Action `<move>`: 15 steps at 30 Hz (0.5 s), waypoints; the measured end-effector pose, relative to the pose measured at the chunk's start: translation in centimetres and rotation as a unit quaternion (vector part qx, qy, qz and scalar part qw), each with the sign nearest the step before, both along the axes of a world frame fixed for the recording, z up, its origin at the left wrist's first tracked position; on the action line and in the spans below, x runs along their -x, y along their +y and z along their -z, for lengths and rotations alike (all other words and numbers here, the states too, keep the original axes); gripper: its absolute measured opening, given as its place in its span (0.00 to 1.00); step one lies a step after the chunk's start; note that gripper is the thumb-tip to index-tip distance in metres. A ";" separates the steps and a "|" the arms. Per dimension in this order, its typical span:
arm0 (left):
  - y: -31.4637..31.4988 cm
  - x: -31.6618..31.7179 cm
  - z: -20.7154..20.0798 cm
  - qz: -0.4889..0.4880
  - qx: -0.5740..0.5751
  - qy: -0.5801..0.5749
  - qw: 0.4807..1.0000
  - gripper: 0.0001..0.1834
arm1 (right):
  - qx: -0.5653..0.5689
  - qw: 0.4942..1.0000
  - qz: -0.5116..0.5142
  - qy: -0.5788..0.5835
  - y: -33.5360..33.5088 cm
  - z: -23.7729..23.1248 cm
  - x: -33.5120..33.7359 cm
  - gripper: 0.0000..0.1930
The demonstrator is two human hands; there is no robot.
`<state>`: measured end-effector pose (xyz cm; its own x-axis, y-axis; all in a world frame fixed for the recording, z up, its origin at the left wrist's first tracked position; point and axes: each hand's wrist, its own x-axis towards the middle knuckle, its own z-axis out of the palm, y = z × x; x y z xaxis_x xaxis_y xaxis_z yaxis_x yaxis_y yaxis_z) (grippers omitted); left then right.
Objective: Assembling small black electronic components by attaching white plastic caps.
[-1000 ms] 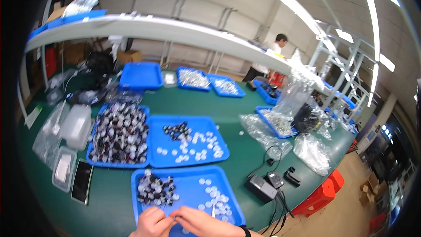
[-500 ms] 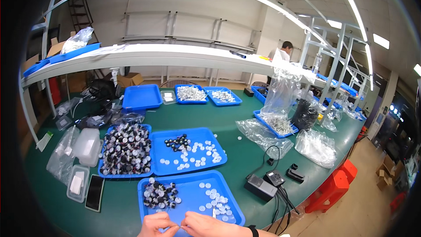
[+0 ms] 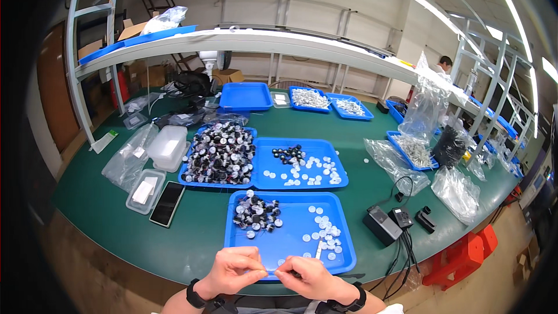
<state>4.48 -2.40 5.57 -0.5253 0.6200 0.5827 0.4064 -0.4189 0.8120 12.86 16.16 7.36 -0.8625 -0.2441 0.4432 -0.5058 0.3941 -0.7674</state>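
Observation:
My left hand (image 3: pixel 235 270) and my right hand (image 3: pixel 306 277) are both pinched, fingertips close together at the near edge of a blue tray (image 3: pixel 289 199). Whatever they hold is too small to make out. A heap of small black-and-white round parts with thin wires (image 3: pixel 256 214) lies in the tray's left side. On its right side are loose translucent white discs (image 3: pixel 328 232), and a narrow white strip (image 3: pixel 319 249) lies among them.
Behind stand a tray piled with similar round parts (image 3: pixel 220 154) and a blue tray of discs and black pieces (image 3: pixel 302 183). A phone (image 3: pixel 167 203) and clear plastic boxes (image 3: pixel 168 148) are at left. Black power adapters with cables (image 3: pixel 382 225) lie right. A shelf (image 3: pixel 261 40) spans the green table.
The view has shifted, so the table appears higher and further right, and more of my forearms shows. Both hands remain pinched close together at the near tray's edge.

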 end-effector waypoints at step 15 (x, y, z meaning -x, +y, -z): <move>2.9 8.6 4.6 0.187 -0.074 -0.524 0.828 0.10 | -0.027 0.976 0.193 0.100 1.5 0.3 7.0 0.04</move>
